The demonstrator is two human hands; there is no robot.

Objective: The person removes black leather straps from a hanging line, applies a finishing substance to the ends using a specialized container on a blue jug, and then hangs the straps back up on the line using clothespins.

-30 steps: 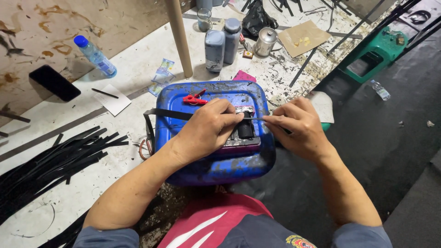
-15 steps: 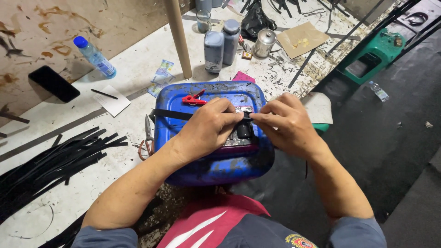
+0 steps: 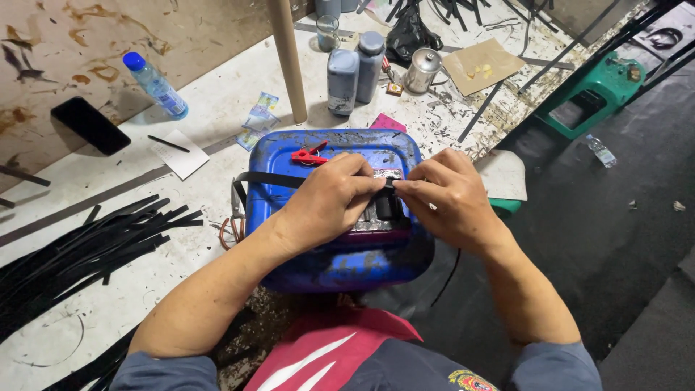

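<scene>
A blue plastic jerrycan (image 3: 340, 257) lies flat in front of me as a work surface. My left hand (image 3: 329, 199) rests on it, fingers pinched on a black strap (image 3: 264, 179) that trails off to the left. My right hand (image 3: 441, 195) meets it fingertip to fingertip, pinching the strap's end at a small black buckle-like piece (image 3: 387, 203). Under the fingers sits a small grey metal block (image 3: 373, 221), mostly hidden. A red clip tool (image 3: 310, 154) lies on the can just beyond my left hand.
Many black strips (image 3: 79, 250) lie piled at left. A black phone (image 3: 90, 125), blue-capped water bottle (image 3: 156, 85), paper with a pen (image 3: 174, 148), two grey bottles (image 3: 355, 69), a metal tin (image 3: 421, 70), a wooden pole (image 3: 288, 58) and a green box (image 3: 590, 94) surround the can.
My right hand has slid left until its fingertips meet the left hand's over the small black piece. The left hand stayed on the strap.
</scene>
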